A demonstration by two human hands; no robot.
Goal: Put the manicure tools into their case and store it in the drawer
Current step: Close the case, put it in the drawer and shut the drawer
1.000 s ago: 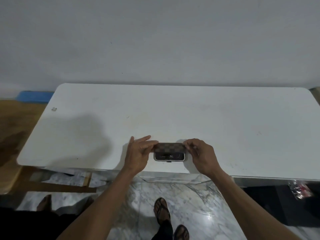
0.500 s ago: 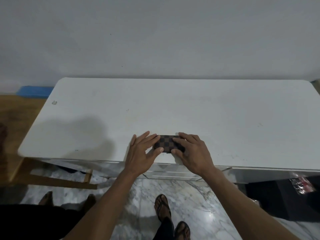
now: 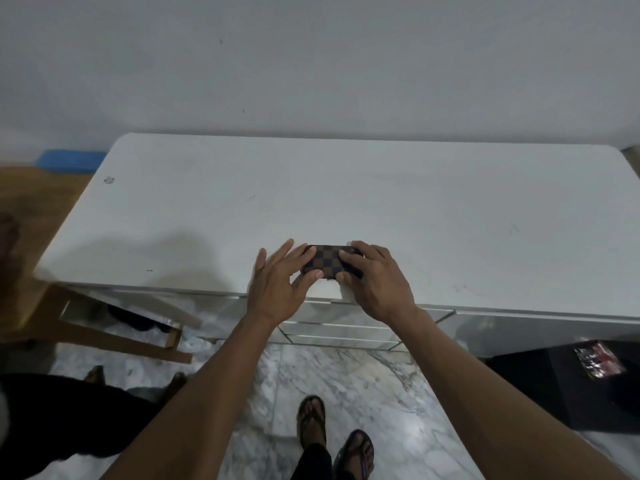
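Fingertips of both hands press on a small closed case (image 3: 327, 260), which lies flat on the white table (image 3: 381, 202) close to its near edge, about midway along it. The left hand (image 3: 277, 289) has its thumb on the case's near left corner and one fingertip on the far left corner, while its remaining fingers fan out loosely above the tabletop. The right hand (image 3: 375, 282) lays curled fingers across the case's right half, thumb at the near right corner. The case is a flat rectangle with rounded corners, covered in a brown and dark checkerboard pattern; its lid is down. Under the table's near edge are mirrored drawer fronts (image 3: 339, 330). Below, sandalled feet (image 3: 332, 434) stand on a marble floor (image 3: 346, 382).
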